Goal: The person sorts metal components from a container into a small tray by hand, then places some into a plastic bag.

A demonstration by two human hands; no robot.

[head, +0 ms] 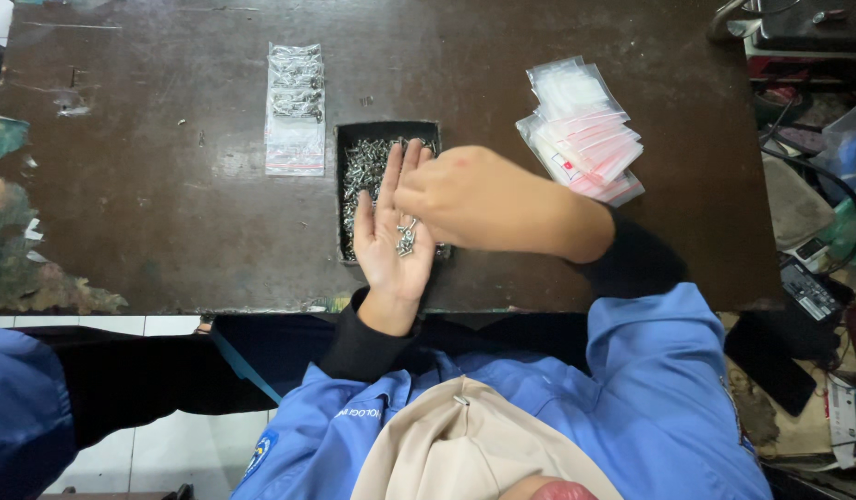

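Observation:
My left hand (388, 243) lies palm up and flat over a black tray (343, 199) full of small silver screws (363, 167). A few screws (408, 237) rest on that palm. My right hand (465, 199) reaches across from the right, its fingertips closed down on the screws in the left palm. Whether it has pinched one between the fingers is hidden by the hand itself.
A strip of filled clear bags (295, 106) lies left of the tray. A pile of empty zip bags with red strips (583, 130) sits to the right. The dark worn table (150, 185) ends just below my hands. Cables and clutter (807, 278) crowd the right side.

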